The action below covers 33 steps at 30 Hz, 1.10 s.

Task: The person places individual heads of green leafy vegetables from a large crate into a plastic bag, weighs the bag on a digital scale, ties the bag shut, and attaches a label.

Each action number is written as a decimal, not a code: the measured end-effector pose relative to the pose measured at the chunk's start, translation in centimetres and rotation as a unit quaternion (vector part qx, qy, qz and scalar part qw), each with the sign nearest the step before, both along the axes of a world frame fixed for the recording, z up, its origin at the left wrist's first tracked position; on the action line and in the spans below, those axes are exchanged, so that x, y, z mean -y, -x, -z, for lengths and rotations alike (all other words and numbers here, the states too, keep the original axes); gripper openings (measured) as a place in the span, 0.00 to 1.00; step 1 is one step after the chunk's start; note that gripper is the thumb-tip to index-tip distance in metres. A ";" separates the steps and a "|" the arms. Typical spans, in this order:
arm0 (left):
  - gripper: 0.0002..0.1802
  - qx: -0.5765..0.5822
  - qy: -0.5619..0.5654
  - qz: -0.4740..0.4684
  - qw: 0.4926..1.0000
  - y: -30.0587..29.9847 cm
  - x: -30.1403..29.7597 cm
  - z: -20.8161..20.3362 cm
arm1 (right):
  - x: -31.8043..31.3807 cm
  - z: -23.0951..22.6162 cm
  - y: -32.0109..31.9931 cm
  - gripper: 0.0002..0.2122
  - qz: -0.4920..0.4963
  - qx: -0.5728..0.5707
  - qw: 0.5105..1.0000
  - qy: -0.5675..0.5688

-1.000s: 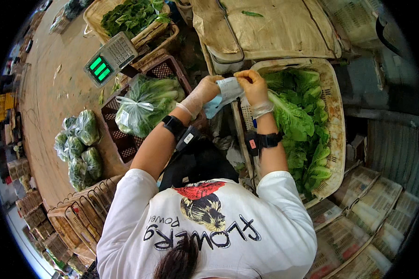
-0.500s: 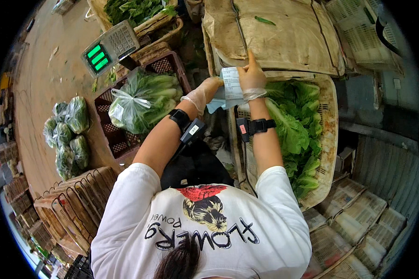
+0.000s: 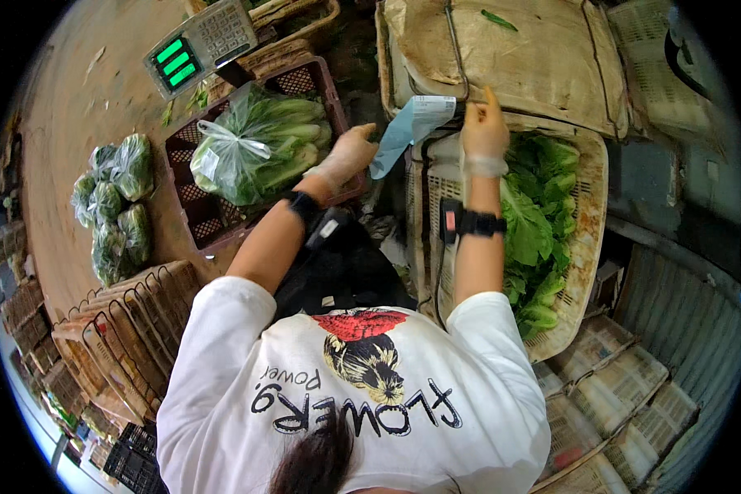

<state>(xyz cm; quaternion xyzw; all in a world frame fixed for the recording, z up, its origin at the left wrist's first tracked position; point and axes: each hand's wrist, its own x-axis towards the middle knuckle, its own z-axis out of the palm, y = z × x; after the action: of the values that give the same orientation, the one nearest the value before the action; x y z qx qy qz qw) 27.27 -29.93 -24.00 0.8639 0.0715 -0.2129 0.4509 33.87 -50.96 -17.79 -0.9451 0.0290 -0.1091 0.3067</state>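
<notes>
A strip of paper labels, pale blue on the back with a white printed end, stretches between my hands. Beside its printed end is my right hand, in a clear glove, index finger extended and the other fingers curled, apparently gripping the strip's edge. My left hand, also gloved, is near the strip's blue lower end; its fingers are blurred, so its hold is unclear. To its left, a tied clear plastic bag of leafy greens rests on a dark red plastic crate.
A scale display with green lit bars stands beyond the crate. Bagged greens lie on the floor at left. Loose lettuce fills a cream basket at right, near a covered crate. Stacked crates stand lower left.
My hands have moved apart, the right one shifting rightward and the left one slightly left and down. The label strip now slants between them, showing more of its blue side.
</notes>
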 end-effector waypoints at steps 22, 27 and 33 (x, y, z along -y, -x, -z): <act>0.13 0.120 -0.188 -0.172 0.959 5.8 -19.2 0.0 | -13.7 10.9 11.6 0.19 -0.309 -0.435 0.836 -0.127; 0.26 0.118 -0.072 -0.417 0.899 5.8 -22.8 1.2 | -16.7 14.1 10.2 0.24 -0.179 -0.454 0.821 -0.297; 0.27 0.225 0.290 -0.406 0.837 14.0 -26.0 -17.0 | -19.4 9.2 7.5 0.37 -0.198 -0.468 0.700 -0.501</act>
<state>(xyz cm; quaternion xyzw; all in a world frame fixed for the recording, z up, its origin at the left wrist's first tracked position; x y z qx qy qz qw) 13.31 -3.97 -6.97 0.6110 0.2472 0.1785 0.7305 26.34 -31.54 -26.99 -0.5647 0.0313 0.4415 0.6966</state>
